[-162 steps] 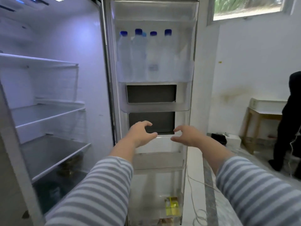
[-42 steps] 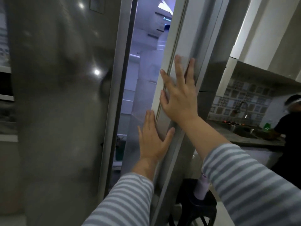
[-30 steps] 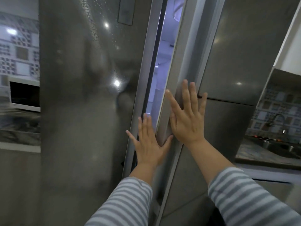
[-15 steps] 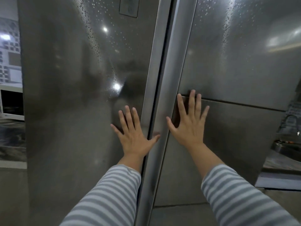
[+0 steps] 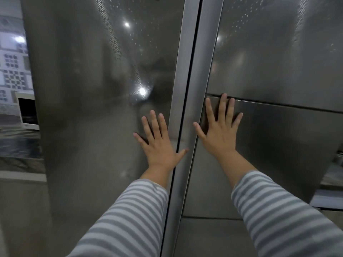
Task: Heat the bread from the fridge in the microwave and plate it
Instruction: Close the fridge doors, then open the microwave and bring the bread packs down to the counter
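The left hand (image 5: 159,145) is laid flat, fingers spread and straight, against the left door (image 5: 104,108) of the tall brushed-steel fridge, its thumb reaching onto the vertical metal strip (image 5: 193,89) between the doors. The right hand (image 5: 220,132) is pressed flat in the same way on the right door (image 5: 278,136), fingers fanned, the middle fingertip just crossing the horizontal seam (image 5: 278,105) that divides that door into an upper and a lower panel. Nothing is gripped by either hand. Both forearms are covered by grey-and-white striped sleeves (image 5: 130,219), cut off at the bottom edge.

The doors are seen closed, with only a thin dark gap between them, so the fridge interior is hidden and the bread cannot be seen. A dotted pattern and bright light reflections are carried on the steel; the corner of a dark panel at twelve o'clock is cut off by the top edge, and no writing can be read on it.

At nine o'clock, past the fridge's left edge, a white microwave with a dark window (image 5: 27,110) is partly shown, standing on a dark marbled desk (image 5: 20,145) before a wall of patterned grey-and-white tiles (image 5: 13,71); its brand mark is too blurred to read. At four o'clock, a strip of another desk (image 5: 334,175) is glimpsed, its contents too blurred to be made out.
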A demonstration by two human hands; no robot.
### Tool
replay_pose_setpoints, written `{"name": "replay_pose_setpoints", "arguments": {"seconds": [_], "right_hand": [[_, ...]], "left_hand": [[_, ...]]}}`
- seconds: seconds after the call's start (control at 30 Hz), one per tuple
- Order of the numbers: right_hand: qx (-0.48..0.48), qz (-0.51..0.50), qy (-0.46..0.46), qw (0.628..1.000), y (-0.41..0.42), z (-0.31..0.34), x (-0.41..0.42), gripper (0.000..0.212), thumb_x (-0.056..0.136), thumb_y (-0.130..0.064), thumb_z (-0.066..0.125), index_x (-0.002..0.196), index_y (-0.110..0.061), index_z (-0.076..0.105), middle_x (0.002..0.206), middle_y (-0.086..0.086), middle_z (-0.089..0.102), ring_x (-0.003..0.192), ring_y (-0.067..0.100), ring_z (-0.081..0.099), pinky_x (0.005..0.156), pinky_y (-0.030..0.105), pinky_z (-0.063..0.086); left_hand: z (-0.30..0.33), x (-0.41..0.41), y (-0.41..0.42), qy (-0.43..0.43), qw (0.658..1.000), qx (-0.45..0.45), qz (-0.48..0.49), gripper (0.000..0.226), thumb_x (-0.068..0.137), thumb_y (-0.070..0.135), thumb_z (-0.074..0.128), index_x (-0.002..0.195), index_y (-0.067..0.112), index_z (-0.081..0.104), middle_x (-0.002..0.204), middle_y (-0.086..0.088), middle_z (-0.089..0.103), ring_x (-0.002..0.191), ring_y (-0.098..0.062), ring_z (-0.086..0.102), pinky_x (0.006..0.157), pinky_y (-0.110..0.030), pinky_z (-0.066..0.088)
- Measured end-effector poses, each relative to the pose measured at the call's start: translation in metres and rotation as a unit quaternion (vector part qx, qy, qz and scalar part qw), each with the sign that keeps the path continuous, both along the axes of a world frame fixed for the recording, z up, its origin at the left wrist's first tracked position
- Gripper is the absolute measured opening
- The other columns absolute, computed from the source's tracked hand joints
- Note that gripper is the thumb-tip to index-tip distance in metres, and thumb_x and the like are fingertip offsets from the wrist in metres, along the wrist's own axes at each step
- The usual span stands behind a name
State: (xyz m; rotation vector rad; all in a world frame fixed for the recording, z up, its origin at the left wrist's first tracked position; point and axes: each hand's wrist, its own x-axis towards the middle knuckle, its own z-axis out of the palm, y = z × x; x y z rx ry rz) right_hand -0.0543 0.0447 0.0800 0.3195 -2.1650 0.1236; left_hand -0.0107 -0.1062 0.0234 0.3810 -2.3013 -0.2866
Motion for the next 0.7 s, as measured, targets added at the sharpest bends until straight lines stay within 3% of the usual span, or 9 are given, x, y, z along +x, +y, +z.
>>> {"name": "replay_pose_setpoints", "arguments": {"seconds": [0.1, 0.2, 0.33, 0.7], "right_hand": [[0.012, 0.033, -0.058, 0.998, -0.001, -0.006, 0.025, 0.069, 0.095, -0.057, 0.031, 0.152, -0.033, 0.000, 0.160, 0.009, -0.017, 0.146, 0.029, -0.017, 0.113, 0.061, -0.005], [0.021, 0.088, -0.094, 0.991, -0.008, -0.014, 0.056, 0.057, 0.096, -0.043, 0.040, 0.149, -0.028, 0.027, 0.162, 0.008, -0.003, 0.148, 0.025, -0.009, 0.116, 0.056, -0.001], [0.024, 0.177, -0.124, 0.976, -0.035, -0.023, 0.086, 0.037, 0.093, -0.027, 0.049, 0.128, -0.019, 0.058, 0.160, 0.010, 0.015, 0.149, 0.024, 0.005, 0.119, 0.051, 0.008], [0.054, 0.336, -0.159, 0.927, -0.162, -0.048, 0.176, 0.035, 0.089, -0.024, 0.052, 0.124, -0.027, 0.061, 0.159, 0.007, 0.018, 0.148, 0.022, 0.008, 0.119, 0.047, 0.008]], "left_hand": [[0.007, 0.028, -0.008, -0.051, 0.998, -0.033, -0.018, 0.127, 0.072, 0.073, 0.055, 0.144, 0.014, -0.031, 0.151, -0.009, -0.039, 0.141, -0.032, -0.031, 0.111, -0.066, 0.002], [0.010, 0.062, -0.024, -0.095, 0.994, -0.038, -0.027, 0.111, 0.080, 0.059, 0.056, 0.150, 0.018, -0.020, 0.155, -0.005, -0.031, 0.145, -0.028, -0.022, 0.112, -0.066, 0.004], [0.000, 0.112, -0.047, -0.144, 0.989, -0.028, 0.028, 0.099, 0.085, 0.054, 0.053, 0.152, 0.021, -0.012, 0.159, 0.000, -0.021, 0.146, -0.022, -0.018, 0.114, -0.064, 0.003], [-0.017, 0.244, -0.138, -0.165, 0.967, 0.010, 0.192, 0.095, 0.085, 0.051, 0.051, 0.152, 0.021, -0.009, 0.160, 0.002, -0.014, 0.147, -0.022, -0.015, 0.113, -0.064, 0.004]]}}
